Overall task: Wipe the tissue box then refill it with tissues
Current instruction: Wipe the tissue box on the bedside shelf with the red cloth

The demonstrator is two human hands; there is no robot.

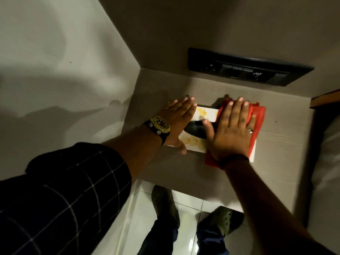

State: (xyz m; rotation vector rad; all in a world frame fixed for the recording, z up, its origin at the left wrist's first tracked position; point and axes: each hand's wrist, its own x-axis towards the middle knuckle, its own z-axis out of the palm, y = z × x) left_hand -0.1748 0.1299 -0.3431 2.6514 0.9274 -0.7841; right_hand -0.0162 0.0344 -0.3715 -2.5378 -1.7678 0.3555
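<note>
While the tissue box [206, 112] lies between them, left hand [177, 116] flat, right hand [231, 126] spread on red cloth [257, 115].

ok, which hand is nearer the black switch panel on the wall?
Right. The right hand presses the red cloth on the tissue box, below the switch panel. The left hand steadies the box's far-left end.

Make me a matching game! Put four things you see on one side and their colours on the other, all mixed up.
Things:
1. cloth
2. tissue box
3. watch
4. switch panel

Colours:
A. white with orange stains
B. red
C. plain black
D. black and yellow

Pairs: 1-B, 2-A, 3-D, 4-C
</note>
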